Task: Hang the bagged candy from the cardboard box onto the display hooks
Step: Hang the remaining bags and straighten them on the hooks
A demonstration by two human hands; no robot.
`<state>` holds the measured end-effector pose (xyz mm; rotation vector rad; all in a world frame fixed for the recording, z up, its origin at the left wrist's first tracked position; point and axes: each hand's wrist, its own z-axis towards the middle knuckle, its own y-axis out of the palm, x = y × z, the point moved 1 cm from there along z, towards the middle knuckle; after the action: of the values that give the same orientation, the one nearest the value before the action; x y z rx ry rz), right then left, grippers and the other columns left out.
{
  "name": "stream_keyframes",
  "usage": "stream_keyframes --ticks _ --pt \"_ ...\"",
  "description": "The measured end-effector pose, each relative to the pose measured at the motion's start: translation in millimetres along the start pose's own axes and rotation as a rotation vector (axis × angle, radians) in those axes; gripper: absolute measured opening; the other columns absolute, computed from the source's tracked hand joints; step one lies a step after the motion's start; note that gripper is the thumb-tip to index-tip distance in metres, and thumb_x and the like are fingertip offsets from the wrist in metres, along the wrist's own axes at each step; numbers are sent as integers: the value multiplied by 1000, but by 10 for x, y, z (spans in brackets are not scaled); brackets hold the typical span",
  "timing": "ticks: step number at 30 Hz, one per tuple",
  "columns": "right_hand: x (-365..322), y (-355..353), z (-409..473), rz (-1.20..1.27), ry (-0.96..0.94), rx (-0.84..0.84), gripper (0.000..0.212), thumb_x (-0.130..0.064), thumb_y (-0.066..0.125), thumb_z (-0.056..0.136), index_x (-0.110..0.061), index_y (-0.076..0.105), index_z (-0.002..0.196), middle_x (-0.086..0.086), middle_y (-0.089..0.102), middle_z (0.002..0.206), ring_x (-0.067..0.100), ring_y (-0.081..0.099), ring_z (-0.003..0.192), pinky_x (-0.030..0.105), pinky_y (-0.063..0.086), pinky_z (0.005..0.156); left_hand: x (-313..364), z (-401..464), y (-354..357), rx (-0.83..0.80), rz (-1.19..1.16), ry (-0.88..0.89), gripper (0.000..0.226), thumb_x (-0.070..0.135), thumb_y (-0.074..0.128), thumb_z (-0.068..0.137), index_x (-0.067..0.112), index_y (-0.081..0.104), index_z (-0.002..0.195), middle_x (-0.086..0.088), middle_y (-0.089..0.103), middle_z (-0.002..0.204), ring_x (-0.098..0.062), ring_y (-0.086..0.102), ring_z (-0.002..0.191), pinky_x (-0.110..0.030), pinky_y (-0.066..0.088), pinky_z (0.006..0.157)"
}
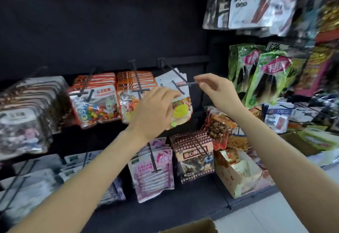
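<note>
head view: left hand [156,108] grips the candy bag [180,104] at the hook [178,84], right fingers [199,78] pinching its tip; best steady the hook while sliding the hole on.

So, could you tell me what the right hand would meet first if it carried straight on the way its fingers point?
Probably the white candy bag on the hook: the right hand already pinches the hook's crossbar tip, fingers pointing left; depth is unclear.
</note>
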<state>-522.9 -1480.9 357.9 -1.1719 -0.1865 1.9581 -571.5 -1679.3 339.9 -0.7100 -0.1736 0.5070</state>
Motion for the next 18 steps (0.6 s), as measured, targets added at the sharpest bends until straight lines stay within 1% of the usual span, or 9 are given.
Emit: stream_keyframes --ticks 2,4,5,7,9,10,13,15,18 --pt "-65 45 227 146 145 4 24 -20 46 100 -19 65 114 -5 68 108 9 64 99 24 50 89 159 81 48 -130 -159 -104 44 21 44 97 11 42 140 -3 48 140 -17 42 129 -29 33 109" --pt "-148 67 426 341 321 -102 31 -32 45 100 -16 60 122 3 65 118 15 64 101 30 52 88 296 197 100 -217 -325 -314 58 37 39 100 13 21 150 1 25 155 -12 22 142 -24 15 114" --pt "-195 76 502 352 360 -176 32 -35 48 98 -17 59 122 4 64 121 17 64 103 30 52 88 327 275 120 -240 -398 -404 63 42 38 99 14 16 151 1 20 157 -11 18 144 -24 15 114" --pt "-255 119 612 247 366 -289 21 -27 53 96 -17 62 111 9 63 122 20 63 106 26 51 84 322 444 152 -237 -501 -492 63 43 36 100 16 15 152 -2 27 155 -15 27 141 -28 24 111" --pt "-254 179 689 177 348 -311 25 -18 51 95 -5 66 110 15 62 121 21 63 106 17 48 73 285 544 171 -211 -525 -506 59 43 34 100 18 19 152 -7 40 149 -20 39 134 -33 32 106" --pt "-226 209 723 156 335 -310 29 -20 49 96 -4 65 115 14 62 121 18 61 107 16 47 74 260 556 176 -210 -535 -508 59 43 34 100 19 21 151 -6 38 150 -19 36 136 -33 31 108" --pt "-61 247 859 -12 227 -261 34 -26 47 98 -14 60 128 1 58 132 15 51 123 16 37 96 108 484 199 -228 -594 -531 56 41 34 101 21 21 151 5 17 158 -9 13 145 -32 15 118" --pt "29 263 975 -187 117 -291 38 -16 46 99 -15 52 136 2 50 141 17 45 130 12 28 96 -60 439 259 -253 -516 -526 53 25 33 102 17 17 152 3 12 159 -9 8 146 -29 8 120" --pt "54 334 1201 -294 18 -373 41 -20 44 101 -15 44 142 6 40 149 19 35 137 20 24 106 -196 477 419 -392 -2 -444 66 14 40 96 3 4 150 -10 4 160 -21 0 147 -30 -4 118"
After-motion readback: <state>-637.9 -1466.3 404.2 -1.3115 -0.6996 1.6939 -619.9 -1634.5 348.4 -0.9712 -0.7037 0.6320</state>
